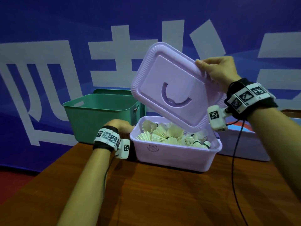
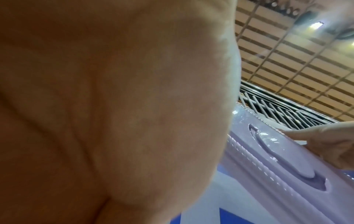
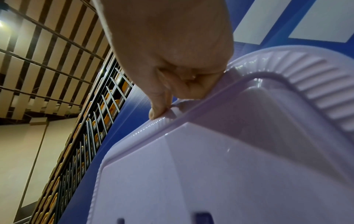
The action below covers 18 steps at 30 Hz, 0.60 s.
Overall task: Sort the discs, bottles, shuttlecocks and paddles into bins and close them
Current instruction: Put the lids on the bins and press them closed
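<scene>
A lilac bin [image 1: 172, 154] stands on the wooden table [image 1: 162, 196], filled with several white shuttlecocks [image 1: 171, 135]. Its lilac lid [image 1: 164, 75] hangs tilted above the bin's right half, top face toward me. My right hand [image 1: 202, 66] pinches the lid's upper right edge, thumb on top; the right wrist view shows the right hand [image 3: 172, 98] with fingers curled round the lid's [image 3: 229, 166] ribbed rim. My left hand [image 1: 121, 125] rests against the bin's left rim, its fingers hidden. The left wrist view is mostly palm [image 2: 114, 106], with the lid [image 2: 287, 174] beyond.
A green bin [image 1: 97, 118] stands open behind and left of the lilac one, a green lid [image 1: 112, 91] leaning behind it. Another lilac bin [image 1: 241, 144] sits at the right, partly hidden by my forearm. A dark cable [image 1: 232, 160] dangles from my right wrist. A blue banner backs the table.
</scene>
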{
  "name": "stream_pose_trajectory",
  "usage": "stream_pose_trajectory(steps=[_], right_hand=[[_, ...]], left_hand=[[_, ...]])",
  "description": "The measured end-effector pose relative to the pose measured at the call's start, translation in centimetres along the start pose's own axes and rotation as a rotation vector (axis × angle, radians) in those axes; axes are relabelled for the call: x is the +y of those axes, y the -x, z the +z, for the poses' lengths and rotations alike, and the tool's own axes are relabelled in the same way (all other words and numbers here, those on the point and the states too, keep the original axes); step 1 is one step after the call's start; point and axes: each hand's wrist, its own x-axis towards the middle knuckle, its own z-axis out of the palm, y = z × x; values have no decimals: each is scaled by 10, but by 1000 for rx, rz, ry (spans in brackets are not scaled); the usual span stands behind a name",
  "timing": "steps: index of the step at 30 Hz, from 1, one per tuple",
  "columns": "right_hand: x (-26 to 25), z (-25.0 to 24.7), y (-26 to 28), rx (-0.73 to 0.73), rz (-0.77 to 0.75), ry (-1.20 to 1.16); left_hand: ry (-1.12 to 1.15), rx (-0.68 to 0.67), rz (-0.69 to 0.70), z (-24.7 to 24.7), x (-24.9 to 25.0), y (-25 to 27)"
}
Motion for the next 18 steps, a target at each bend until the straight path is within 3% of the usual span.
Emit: stream_pose_trajectory(steps=[2,4,8,10,13,18], right_hand=[[-1,-1,1,-20,26,-3],[-3,-2,2,-50,44,-8],[-2,-3,-2,-69,120,-37],[1,-2,-6,-86,214,-66],[13,0,-9,-119,347,-18],[46,1,-3,-128,465,149]], left_hand=[[-87,50,-2,-8,1,5],[39,95,57,-19,1,7],[647,349,372,-33,13,19],[1008,399,491,-33,24,24],[1347,389,515,-29,38,26],[1360,230,595,-33,37,29]])
